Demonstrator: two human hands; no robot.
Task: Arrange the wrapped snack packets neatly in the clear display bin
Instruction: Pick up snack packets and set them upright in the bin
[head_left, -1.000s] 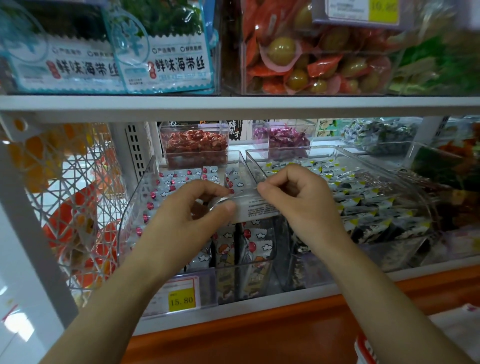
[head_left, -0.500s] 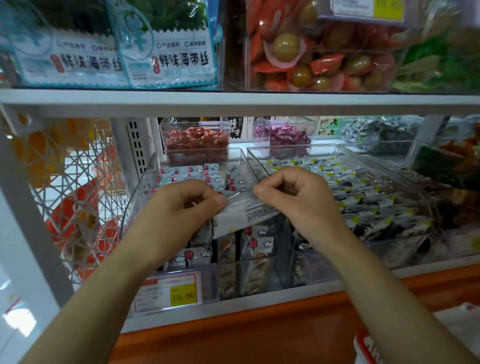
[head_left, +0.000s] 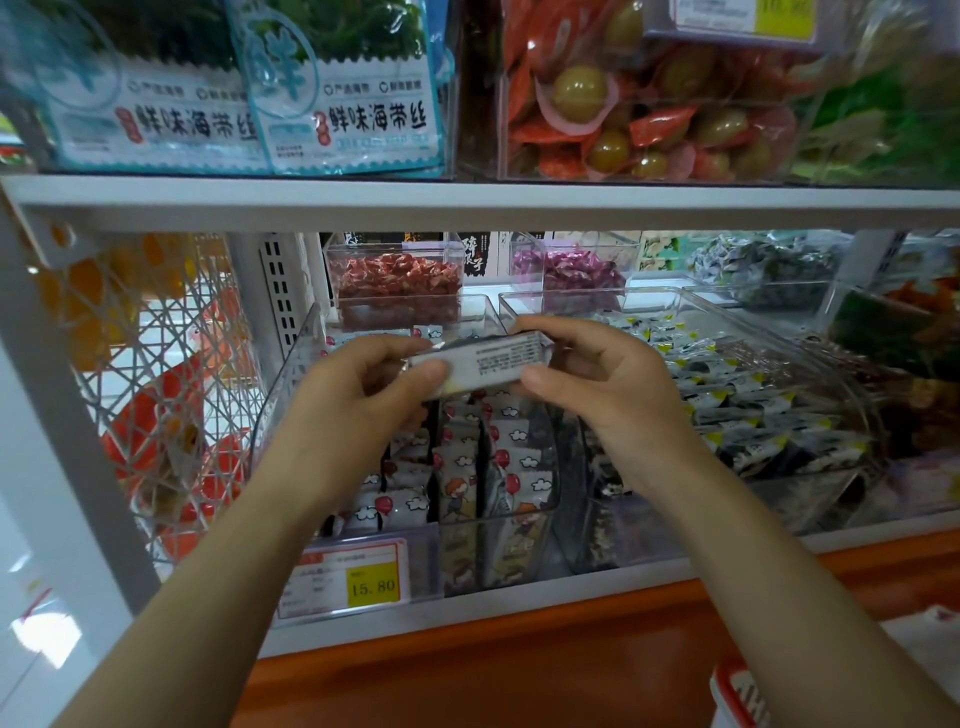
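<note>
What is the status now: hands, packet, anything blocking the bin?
Both ends of one snack packet pinched, left hand and right hand, above the clear bin. Not yet in. Nothing between it and the rows below.

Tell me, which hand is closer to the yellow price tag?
Left. The left hand is almost straight above the yellow price tag; the right hand is up and farther to the right.

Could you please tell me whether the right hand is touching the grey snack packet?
Touching. The head view shows the right hand pinching the snack packet at its right end.
</note>
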